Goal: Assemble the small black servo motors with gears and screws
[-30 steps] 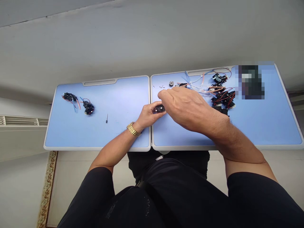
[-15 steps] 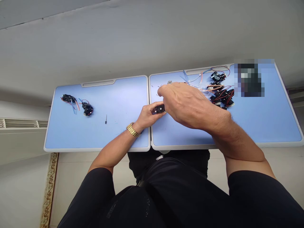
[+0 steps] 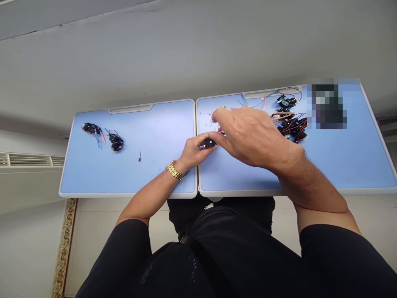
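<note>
A small black geared part (image 3: 210, 142) with a pale round spot on top is pinched between the thumb and fingers of my left hand (image 3: 195, 151). Over it arches my right hand (image 3: 248, 130), its thumb reaching to the part's right side. The right index finger is bent and stands apart from the thumb. A bit of red, perhaps wire, shows in the gap between them. My other right fingers are curled under the palm, and what they hold is hidden. Several tiny screws (image 3: 207, 124) lie beyond the hands.
Black wired assemblies (image 3: 291, 124) with blue and orange strips crowd the right board. Two similar assemblies (image 3: 115, 140) lie on the left board (image 3: 161, 128), near a small screwdriver (image 3: 139, 156). A pixelated dark object (image 3: 328, 103) sits at far right. A seam divides the boards.
My right thumb has come down to the black part, and the index finger has lifted away from it, opening a gap. My left hand keeps its hold. The view has shifted slightly.
</note>
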`<state>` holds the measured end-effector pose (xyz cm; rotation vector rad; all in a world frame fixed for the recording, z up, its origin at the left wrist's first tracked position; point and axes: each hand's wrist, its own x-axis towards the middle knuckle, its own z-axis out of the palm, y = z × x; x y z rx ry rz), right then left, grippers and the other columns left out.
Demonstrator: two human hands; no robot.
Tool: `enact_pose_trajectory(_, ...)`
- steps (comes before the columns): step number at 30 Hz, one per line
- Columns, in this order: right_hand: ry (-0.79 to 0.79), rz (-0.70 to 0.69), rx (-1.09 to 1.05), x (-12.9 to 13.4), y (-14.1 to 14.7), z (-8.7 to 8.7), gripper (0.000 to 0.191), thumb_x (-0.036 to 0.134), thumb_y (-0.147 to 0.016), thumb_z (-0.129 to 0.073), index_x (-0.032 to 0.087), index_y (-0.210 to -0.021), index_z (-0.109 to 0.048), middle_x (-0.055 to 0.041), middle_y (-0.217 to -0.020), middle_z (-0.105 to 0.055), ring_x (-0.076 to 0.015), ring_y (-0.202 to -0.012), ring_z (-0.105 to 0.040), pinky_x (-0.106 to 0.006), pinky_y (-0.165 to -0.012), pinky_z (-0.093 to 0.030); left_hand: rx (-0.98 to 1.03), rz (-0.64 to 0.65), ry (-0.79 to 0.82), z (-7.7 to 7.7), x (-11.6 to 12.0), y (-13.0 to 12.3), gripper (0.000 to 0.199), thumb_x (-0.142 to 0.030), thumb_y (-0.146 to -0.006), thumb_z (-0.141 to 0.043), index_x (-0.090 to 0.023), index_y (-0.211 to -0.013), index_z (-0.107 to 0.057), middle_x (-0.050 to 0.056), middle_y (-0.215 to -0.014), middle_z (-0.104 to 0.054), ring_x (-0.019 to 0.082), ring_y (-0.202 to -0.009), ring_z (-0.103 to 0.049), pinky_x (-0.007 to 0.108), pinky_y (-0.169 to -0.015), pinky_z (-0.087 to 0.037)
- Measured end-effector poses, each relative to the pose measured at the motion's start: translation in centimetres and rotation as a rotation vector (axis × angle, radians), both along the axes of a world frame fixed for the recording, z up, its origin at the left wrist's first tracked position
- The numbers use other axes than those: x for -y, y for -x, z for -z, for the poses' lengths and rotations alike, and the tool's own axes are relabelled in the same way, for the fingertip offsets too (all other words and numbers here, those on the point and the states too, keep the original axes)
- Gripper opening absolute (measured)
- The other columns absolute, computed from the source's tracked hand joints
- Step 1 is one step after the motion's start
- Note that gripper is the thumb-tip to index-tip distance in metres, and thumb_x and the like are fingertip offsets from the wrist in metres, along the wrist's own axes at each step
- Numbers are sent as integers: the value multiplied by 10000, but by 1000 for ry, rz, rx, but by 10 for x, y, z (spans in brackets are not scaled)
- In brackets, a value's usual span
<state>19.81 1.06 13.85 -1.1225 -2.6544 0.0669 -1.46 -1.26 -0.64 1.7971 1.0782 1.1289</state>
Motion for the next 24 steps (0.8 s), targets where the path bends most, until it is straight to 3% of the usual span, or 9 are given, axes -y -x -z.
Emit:
enact_pose_trajectory(2,4,21,21,0,0,0,257,306,-1134,-443,164,-1126,-658,-86,-815,-685,-227,-729,-528,-360,-727,-285,-9,-26,7,0,1,0,376,-391,-992,-822,-189,-1309,-810,93,-1151,-872,210,-985,-830,322,-904,-689)
enact_pose_trajectory(7,-4,-102,14,-1,-2,0,270,141,-1085,-390,183,-1107,-656,-86,-906,-698,-228,-781,-549,-367,-774,-327,-25,-39,10,1,1,3,470,-331,-974,-828,-198,-1421,-771,102,-1245,-863,248,-1092,-841,371,-977,-709)
enact_pose_trajectory(13,-38,-14,-16,-1,0,3,250,278,-1125,-442,160,-1162,-659,-83,-839,-677,-237,-780,-550,-366,-763,-311,-37,-27,-8,3,1,1,422,-360,-989,-819,-181,-1371,-794,90,-1175,-873,224,-1025,-842,331,-944,-706)
enact_pose_trajectory(19,-15,-119,-18,-1,-1,3,262,142,-1088,-388,190,-1121,-643,-80,-921,-673,-234,-813,-544,-374,-810,-338,-37,-42,-1,4,1,1,458,-360,-978,-837,-188,-1399,-782,103,-1202,-868,242,-1056,-840,376,-971,-709)
enact_pose_trajectory(24,-24,3,-10,0,1,3,240,271,-1132,-429,171,-1143,-646,-71,-843,-651,-235,-783,-530,-367,-777,-314,-41,-35,-1,2,0,0,433,-352,-981,-846,-180,-1375,-790,99,-1178,-875,210,-953,-831,317,-874,-700)
